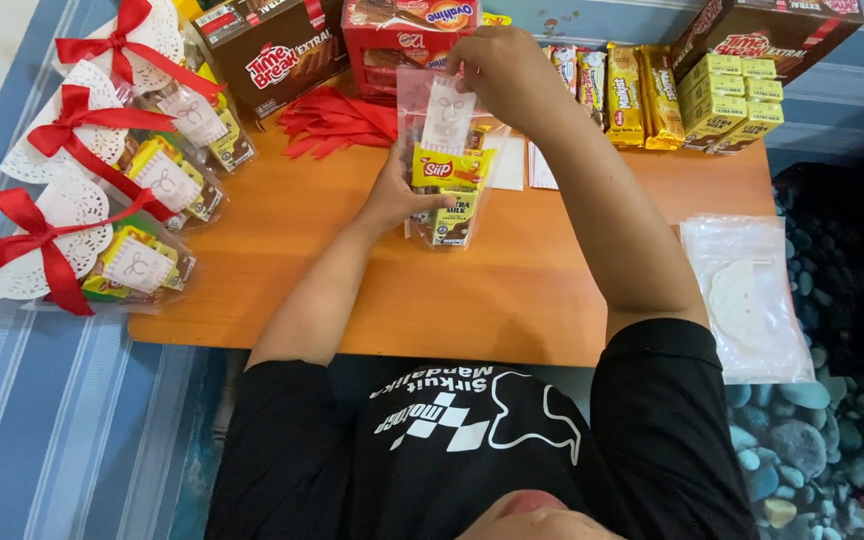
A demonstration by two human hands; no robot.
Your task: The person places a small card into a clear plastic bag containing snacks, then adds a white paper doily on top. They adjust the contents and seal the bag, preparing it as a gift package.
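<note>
Right, the clear plastic treat bag stands upright on the low orange wooden table, and much of what sits inside is hard to read: a yellow snack packet and a small carton show through the film, the rest is a blur. The left hand covers the bag's near left edge, so that side is hidden. Its fingers curl around the lower half, thumb lying across the front on the yellow packet, a firm hold. Up top, the right hand has its fingertips pinched closed on the bag's upper rim, just above a white paper tag inside; the fingertips themselves are tucked out of sight behind the knuckles. So the bag sits between both hands, gripped low and high. To the left, three finished bags with white doilies and red ribbon bows lie in a row, cut off partly by the table edge.
</note>
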